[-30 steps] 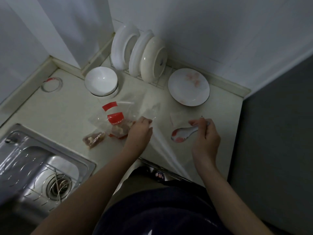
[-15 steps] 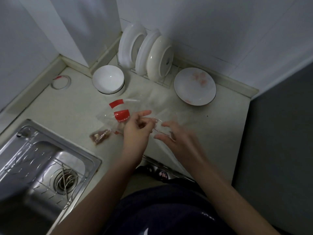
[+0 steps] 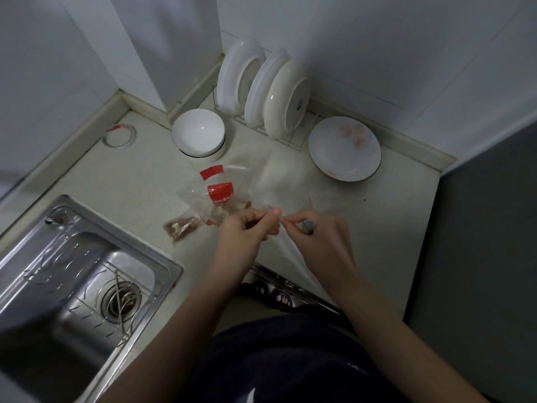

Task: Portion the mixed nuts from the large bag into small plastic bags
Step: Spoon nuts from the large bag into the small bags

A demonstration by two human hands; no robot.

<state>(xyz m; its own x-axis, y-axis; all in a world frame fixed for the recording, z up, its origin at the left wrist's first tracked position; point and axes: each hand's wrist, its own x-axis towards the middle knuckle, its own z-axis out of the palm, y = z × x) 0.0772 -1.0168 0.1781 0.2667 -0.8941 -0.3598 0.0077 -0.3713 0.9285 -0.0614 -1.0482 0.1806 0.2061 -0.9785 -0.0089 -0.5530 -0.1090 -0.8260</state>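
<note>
The large clear bag with red labels (image 3: 219, 196) lies on the counter with nuts in its lower part. My left hand (image 3: 247, 231) and my right hand (image 3: 322, 237) meet just right of it, both pinching the top edge of a thin clear small bag (image 3: 286, 245) that hangs down between them. A filled small bag of nuts (image 3: 181, 228) lies to the left, near the sink. The spoon is not visible.
A steel sink (image 3: 72, 280) fills the lower left. A white bowl (image 3: 199, 133), a rack of upright plates (image 3: 267, 91) and a flat plate (image 3: 344, 148) stand at the back. A wire ring (image 3: 120, 135) lies far left. A dark appliance (image 3: 488, 242) borders the right.
My right hand let go of the spoon and moved left to join my left hand on the small clear bag. The spoon is out of sight now.
</note>
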